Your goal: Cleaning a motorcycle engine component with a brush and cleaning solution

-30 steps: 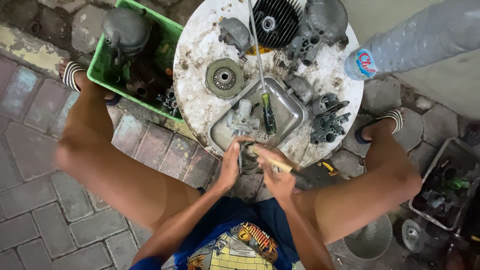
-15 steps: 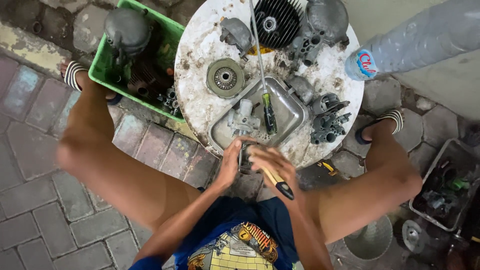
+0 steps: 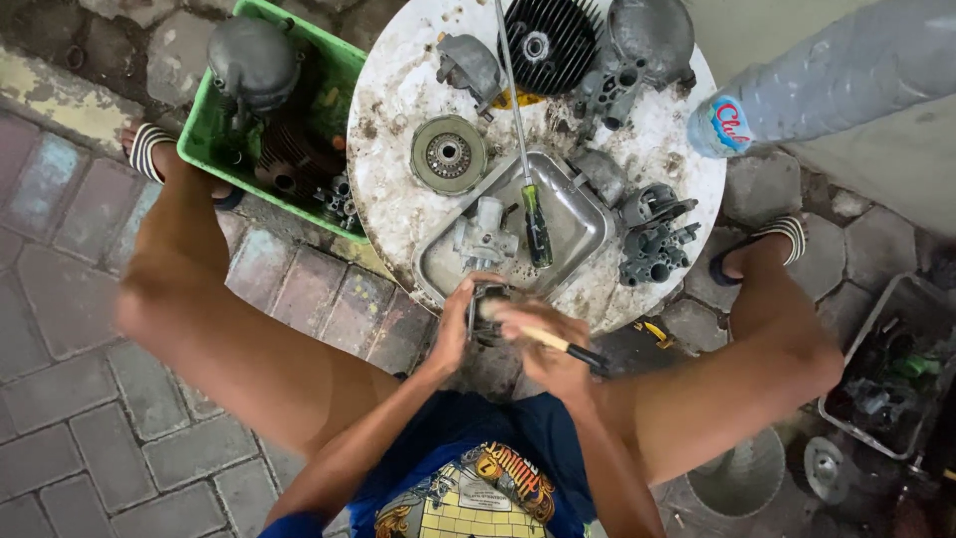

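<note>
brush (image 3: 546, 339) stays pinched in right hand (image 3: 543, 344), swung level since earlier; left hand (image 3: 453, 329) still grips metal part (image 3: 488, 304).

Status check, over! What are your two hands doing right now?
Left hand grips small metal part by the tray edge. Right hand holds brush against it. Screwdriver lies across metal tray, clear of both.

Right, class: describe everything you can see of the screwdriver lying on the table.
The screwdriver has a long, thin, bare-metal shaft and a dark handle with green stripes. It lies flat and almost straight up the picture. The handle rests inside the square metal tray beside a small grey part, while the shaft runs out over the tray's far rim across the table. No hand touches it.
</note>
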